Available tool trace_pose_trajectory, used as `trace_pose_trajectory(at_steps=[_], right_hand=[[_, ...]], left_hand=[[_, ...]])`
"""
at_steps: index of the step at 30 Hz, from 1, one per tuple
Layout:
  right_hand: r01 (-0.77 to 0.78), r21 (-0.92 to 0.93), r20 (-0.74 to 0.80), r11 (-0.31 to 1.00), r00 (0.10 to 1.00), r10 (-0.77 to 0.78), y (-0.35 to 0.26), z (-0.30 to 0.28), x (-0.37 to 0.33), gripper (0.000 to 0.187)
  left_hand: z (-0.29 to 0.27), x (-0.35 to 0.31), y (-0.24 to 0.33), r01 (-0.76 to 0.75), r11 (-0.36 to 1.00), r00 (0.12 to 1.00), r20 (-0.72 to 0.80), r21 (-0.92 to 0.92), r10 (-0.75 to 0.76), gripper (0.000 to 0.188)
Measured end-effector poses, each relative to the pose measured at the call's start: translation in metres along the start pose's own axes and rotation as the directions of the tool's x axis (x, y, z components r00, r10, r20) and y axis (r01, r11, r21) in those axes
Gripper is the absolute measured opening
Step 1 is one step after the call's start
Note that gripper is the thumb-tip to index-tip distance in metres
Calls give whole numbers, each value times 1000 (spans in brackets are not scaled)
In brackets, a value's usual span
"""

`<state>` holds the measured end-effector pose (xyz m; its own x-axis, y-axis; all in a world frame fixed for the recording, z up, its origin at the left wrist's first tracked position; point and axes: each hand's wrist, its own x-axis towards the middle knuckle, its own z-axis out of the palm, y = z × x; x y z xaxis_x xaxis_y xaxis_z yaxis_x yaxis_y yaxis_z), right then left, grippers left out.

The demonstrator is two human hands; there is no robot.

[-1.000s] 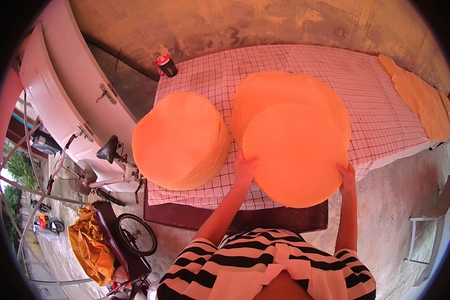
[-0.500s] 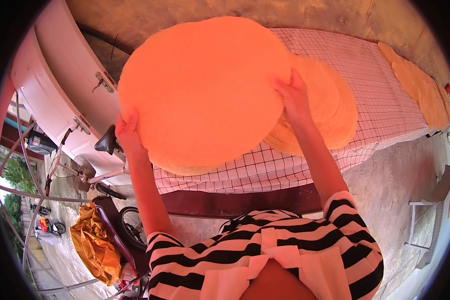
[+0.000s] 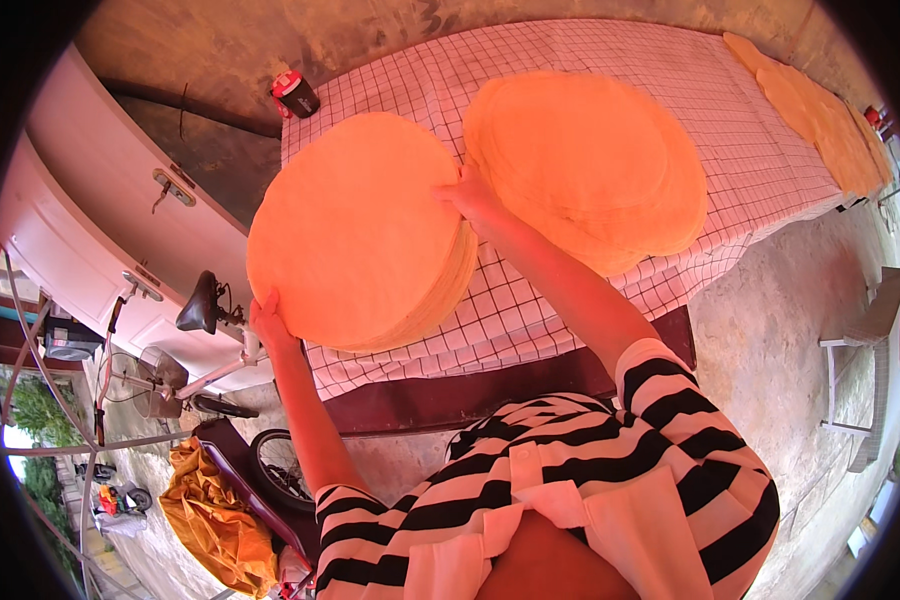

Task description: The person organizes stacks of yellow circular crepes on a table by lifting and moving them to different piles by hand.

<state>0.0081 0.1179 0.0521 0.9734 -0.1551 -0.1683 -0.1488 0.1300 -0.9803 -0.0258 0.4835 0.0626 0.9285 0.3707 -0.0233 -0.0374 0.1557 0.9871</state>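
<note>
A tall stack of thin, round flatbreads [image 3: 432, 310] stands at the left of the checked tablecloth. The top flatbread [image 3: 355, 225] lies level with the pile, its near-left edge pinched by my left hand [image 3: 269, 325]. At its right edge my right hand [image 3: 470, 197] grips it between thumb and fingers, the arm reaching across the cloth. To the right lies a second, wider pile of flatbreads [image 3: 590, 165] with uneven edges, which neither hand touches. Whether my fingers hold one sheet or more is hard to make out.
The checked tablecloth [image 3: 740, 120] covers a long table. A dark cup with a red lid [image 3: 295, 95] stands at its back left corner; more flatbreads [image 3: 810, 120] lie at the far right. Left are a bicycle [image 3: 202, 303], a white door [image 3: 90, 200] and an orange cover [image 3: 215, 520].
Both hands have come down and the raised flatbread now lies on the left stack. The right hand has moved left, and the second pile and cup have come into fuller view.
</note>
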Motion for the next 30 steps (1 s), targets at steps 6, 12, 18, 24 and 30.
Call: trace_pose_trajectory(at_steps=[6, 12, 18, 24, 30], right_hand=[[-60, -106, -38, 993, 998, 56, -20, 7, -14, 29], [-77, -331, -23, 941, 997, 74, -15, -7, 1, 35], [140, -775, 6, 616, 977, -214, -72, -13, -13, 51], [637, -680, 384, 364, 732, -563, -80, 28, 47, 43], [697, -715, 567, 55, 624, -538, -80, 86, 114, 45]], left_hand=[[0, 2, 2, 3, 1000, 1000, -24, -13, -3, 17], [2, 10, 3, 6, 984, 997, -75, 177, 7, 25], [-26, -12, -6, -255, 776, 919, -105, 577, 380, 48], [-10, 9, 5, -390, 701, 905, 109, 597, 411, 51], [-12, 48, 9, -604, 378, 787, 447, 702, 426, 45]])
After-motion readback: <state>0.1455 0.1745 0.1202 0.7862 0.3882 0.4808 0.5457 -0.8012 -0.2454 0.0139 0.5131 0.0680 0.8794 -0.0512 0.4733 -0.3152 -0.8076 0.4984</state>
